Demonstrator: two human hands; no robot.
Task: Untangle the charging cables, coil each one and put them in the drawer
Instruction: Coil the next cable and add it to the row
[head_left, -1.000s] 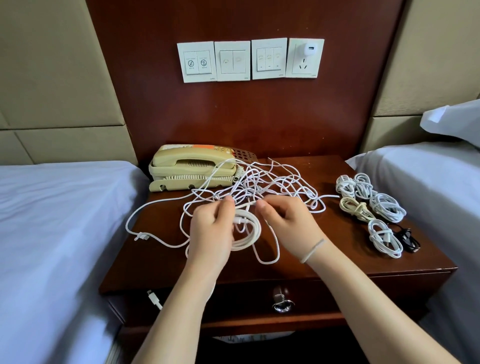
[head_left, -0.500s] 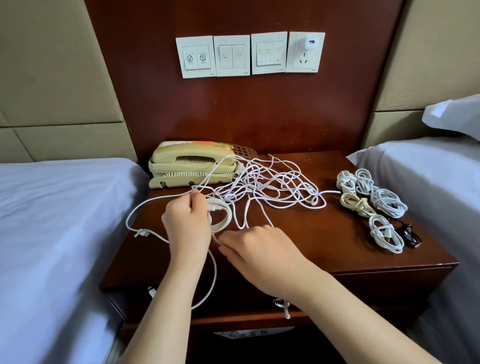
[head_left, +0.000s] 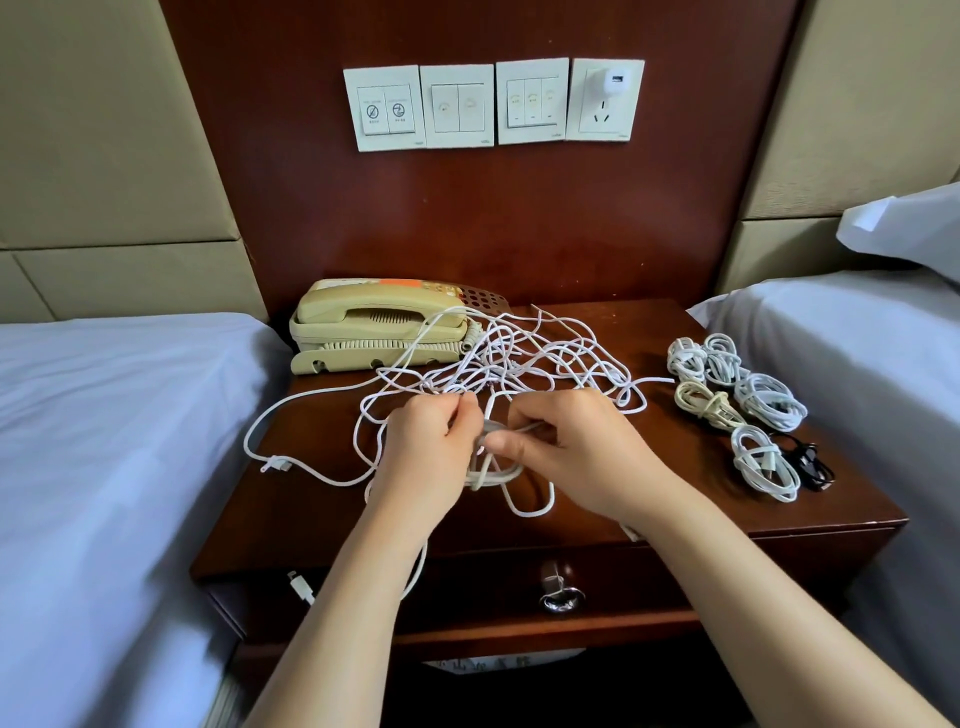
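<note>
Head view: both hands are meeting over the front middle of the worktop (head_left: 649, 499), working on one white cable. The left hand (head_left: 431, 452) is gripping a small half-wound coil (head_left: 491, 470), fingers curled round its loops, seemingly serving as the spool. The right hand (head_left: 582, 457) is pinching the strand just beside it, probably feeding the next turn.

Behind them the tangle of charging cables (head_left: 519, 364) is sprawling toward the back edge, some strands lying against the telephone (head_left: 379, 327) at the back left corner. The finished coils (head_left: 737, 400) are sitting bunched along the right edge, apart from the mess, likely so nothing is snagging again. The drawer (head_left: 649, 582) under the front edge is looking closed, so no cable is going in yet.
</note>
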